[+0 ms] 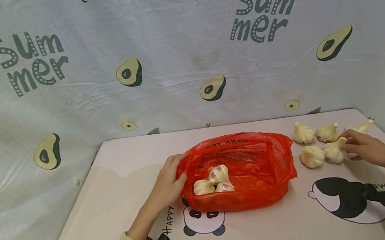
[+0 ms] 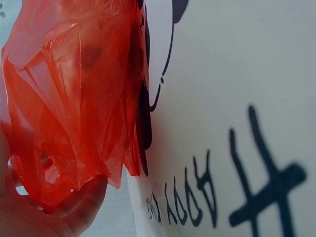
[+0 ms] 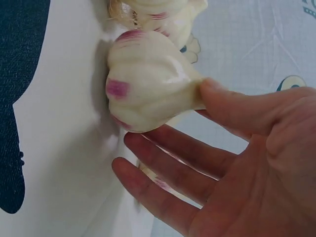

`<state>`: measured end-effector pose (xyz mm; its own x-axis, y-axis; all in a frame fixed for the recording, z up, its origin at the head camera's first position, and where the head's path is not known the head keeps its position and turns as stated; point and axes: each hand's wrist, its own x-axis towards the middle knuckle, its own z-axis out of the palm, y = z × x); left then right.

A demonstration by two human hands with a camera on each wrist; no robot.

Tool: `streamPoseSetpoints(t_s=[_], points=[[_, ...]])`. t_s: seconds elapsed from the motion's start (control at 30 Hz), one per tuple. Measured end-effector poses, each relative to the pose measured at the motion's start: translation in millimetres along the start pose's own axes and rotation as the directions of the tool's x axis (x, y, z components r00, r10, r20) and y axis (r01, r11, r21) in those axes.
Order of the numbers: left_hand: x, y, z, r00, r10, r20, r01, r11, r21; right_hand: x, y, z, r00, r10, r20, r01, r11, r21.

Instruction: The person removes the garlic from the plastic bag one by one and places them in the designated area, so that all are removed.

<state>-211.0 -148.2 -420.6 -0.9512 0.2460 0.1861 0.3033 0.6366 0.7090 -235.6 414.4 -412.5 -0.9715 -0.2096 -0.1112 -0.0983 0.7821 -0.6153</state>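
A red plastic bag [image 1: 252, 197] lies wide open in the middle of the table, with three garlic bulbs [image 1: 219, 174] at its left end. My left hand [image 1: 167, 181] grips the left side of the bag's rim; in the left wrist view its fingers [image 2: 91, 197] lie against the thin plastic. On the right, my right hand [image 1: 369, 149] is at a garlic bulb [image 3: 148, 81] standing on the table. The right wrist view has the thumb on the bulb's stem, with the index finger partly hidden behind it. The other fingers extend below the bulb.
Several more garlic bulbs [image 1: 303, 133] stand close around the one at my right hand, right of the bag. The pale table cover [image 1: 266, 233] carries printed cartoon figures and letters. A hanging cloth [image 1: 163, 43] with avocado prints closes off the back.
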Motion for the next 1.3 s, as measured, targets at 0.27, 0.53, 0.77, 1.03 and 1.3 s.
streamPoseSetpoints(t_s=[0.27,0.53,0.77,1.03,1.3], points=[[0.2,-2.1,-0.8,1.000,0.016,-0.004,-0.016,1.000,0.012,2.4,-1.8,-0.2,0.999,0.043,0.016,-0.043,0.998,-0.043],[0.4,-1.8,-1.0,1.000,0.010,-0.001,-0.010,1.000,0.012,0.6,0.2,-2.0,0.999,0.046,0.003,-0.046,0.996,-0.076],[-1.2,0.7,-1.2,1.000,0.014,-0.006,-0.014,1.000,0.014,-0.4,-1.1,-3.7,0.999,0.031,-0.015,-0.032,0.995,-0.100],[-1.0,-0.4,-1.7,1.000,0.017,-0.004,-0.017,1.000,0.009,-3.0,-7.8,-8.6,0.998,-0.002,-0.064,-0.007,0.992,-0.130],[-0.7,-0.9,-0.4,1.000,0.011,-0.006,-0.011,1.000,0.005,-5.9,-23.6,-13.6,0.994,-0.034,-0.106,0.021,0.992,-0.127]])
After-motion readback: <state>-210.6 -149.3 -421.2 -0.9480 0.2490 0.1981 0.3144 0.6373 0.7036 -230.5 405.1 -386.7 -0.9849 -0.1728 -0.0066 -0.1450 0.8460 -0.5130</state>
